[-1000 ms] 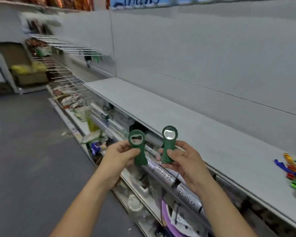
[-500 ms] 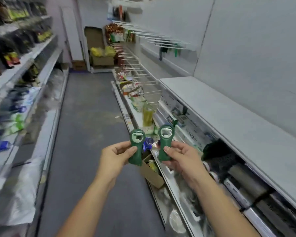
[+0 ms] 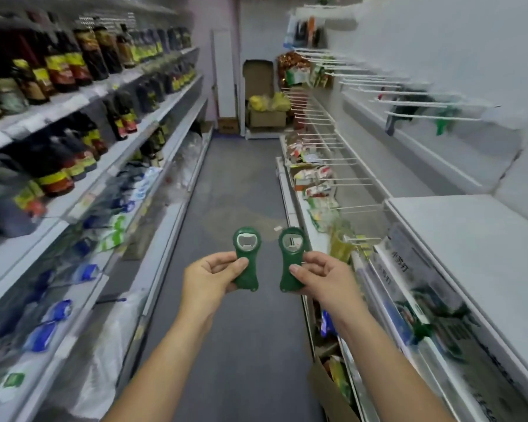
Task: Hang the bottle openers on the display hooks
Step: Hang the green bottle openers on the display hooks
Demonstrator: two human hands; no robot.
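The person is turning to look down the aisle (image 3: pixel 241 184), left hand (image 3: pixel 209 277) still gripping one bottle opener (image 3: pixel 247 260) and right hand (image 3: pixel 320 278) the second opener (image 3: pixel 291 261), bringing the display hooks (image 3: pixel 409 100) into view, well apart ahead.

Straight ahead of the fingers (image 3: pixel 215 261): open aisle floor (image 3: pixel 241 178), free run. Small clear gap between left opener (image 3: pixel 248 280) and right opener (image 3: pixel 287 257). Up-right of the right hand (image 3: pixel 323 281) fingers, rows of white display hooks (image 3: pixel 424 103) jut out, a few carrying green items (image 3: pixel 442 123). Left of the left hand (image 3: pixel 209 278) fingers: stocked shelves (image 3: pixel 73 95).
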